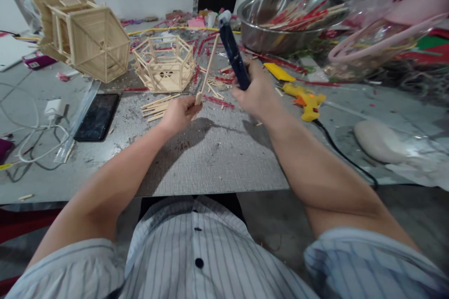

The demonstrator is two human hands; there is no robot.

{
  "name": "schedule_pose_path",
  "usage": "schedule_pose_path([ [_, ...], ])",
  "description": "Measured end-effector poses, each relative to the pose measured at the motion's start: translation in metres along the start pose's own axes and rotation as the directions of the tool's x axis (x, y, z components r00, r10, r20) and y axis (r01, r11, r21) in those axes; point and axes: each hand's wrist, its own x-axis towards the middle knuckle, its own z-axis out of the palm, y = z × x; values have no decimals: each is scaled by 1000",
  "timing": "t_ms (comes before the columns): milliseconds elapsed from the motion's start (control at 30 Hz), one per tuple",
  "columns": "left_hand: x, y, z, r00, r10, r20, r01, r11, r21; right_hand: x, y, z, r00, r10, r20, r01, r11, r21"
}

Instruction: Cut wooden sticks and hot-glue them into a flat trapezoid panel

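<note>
My left hand [179, 114] is closed, pinching a long thin wooden stick [210, 66] that points up and away from me; a short piece of wood shows at the fingertips too. To its right, my right hand [258, 92] is wrapped round a dark blue tool [234, 51] with a pale rounded tip, held raised and tilted; its exact kind is unclear. Short cut sticks [157, 107] lie beside my left hand. Just behind them stands an open hexagonal stick frame [168, 85]. A yellow glue gun [310, 103] lies right of my right hand.
A larger stick-built model [101, 46] rests tilted at the left. Nearer are a black phone [97, 117] and a white charger [54, 108] with cables. A steel basin [252, 32] holding red strips and sticks stands at the back right, near a pink-handled basket [336, 53].
</note>
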Motion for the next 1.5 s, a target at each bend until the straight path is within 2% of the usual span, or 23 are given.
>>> schedule_pose_path([
  [200,-1,-3,0,998,-33,-52,28,995,-91,9,13,-5,999,39,33,-31,972,-232],
  [367,-2,-6,2,998,-39,-54,33,993,-115,10,18,-3,992,10,127,32,945,-324],
  [500,-1,-6,-4,989,-53,-141,53,999,1,9,23,-2,984,-9,178,75,928,-365],
  [633,3,-10,-14,952,-101,-288,143,982,126,8,29,1,973,-32,229,117,922,-370],
  [700,5,-12,-17,938,-121,-324,181,970,164,6,28,4,970,-43,240,128,928,-350],
  [867,6,-12,-18,942,-120,-312,197,953,228,-3,13,14,961,-53,273,133,949,-286],
  [1000,5,-8,-18,953,-125,-277,218,917,335,-10,-1,19,973,-11,231,90,939,-333],
  [1100,4,-5,-16,969,-111,-220,212,830,516,-14,-9,20,975,28,219,68,907,-417],
  [1200,2,-1,-15,980,-103,-171,191,734,652,-19,-15,21,976,16,217,89,880,-467],
  [1300,1,2,-14,985,-101,-138,169,694,700,-22,-20,22,978,-20,207,123,860,-496],
  [1500,0,7,-14,990,-86,-114,142,666,732,-25,-26,23,978,12,209,109,824,-556],
])
